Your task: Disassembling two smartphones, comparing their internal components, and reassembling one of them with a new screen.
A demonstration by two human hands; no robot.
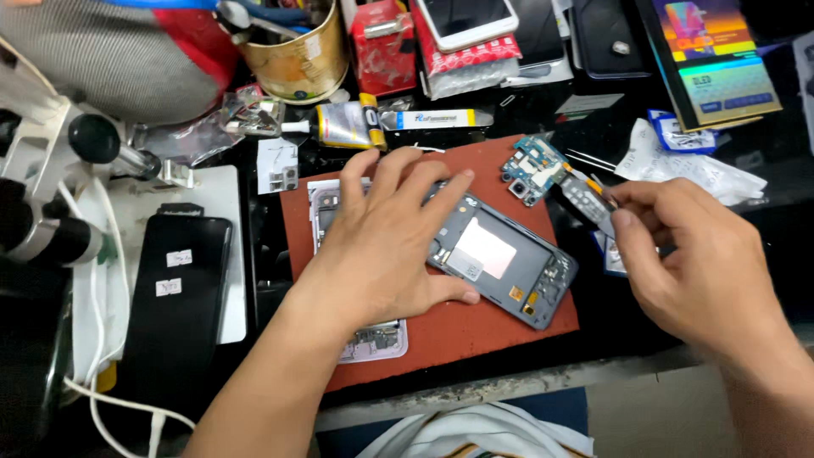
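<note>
1. My left hand (386, 246) lies flat, fingers spread, pressing the opened grey phone frame (500, 259) onto the red mat (475, 326).
2. My right hand (691, 254) pinches a small dark part (587, 199), just beside the blue circuit board (536, 170).
3. A glue tube (343, 125) lies behind the mat.
4. The gold tin (298, 59) holds tools.

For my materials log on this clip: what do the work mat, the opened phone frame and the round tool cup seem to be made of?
Work mat: probably rubber or silicone; flat, matte brick red with no glare. Opened phone frame, under the left hand: looks like moulded plastic, perhaps with metal; dull grey-blue, with a pale shiny patch inside. Tool cup: likely metal; glossy gold wall with bright reflections.
</note>
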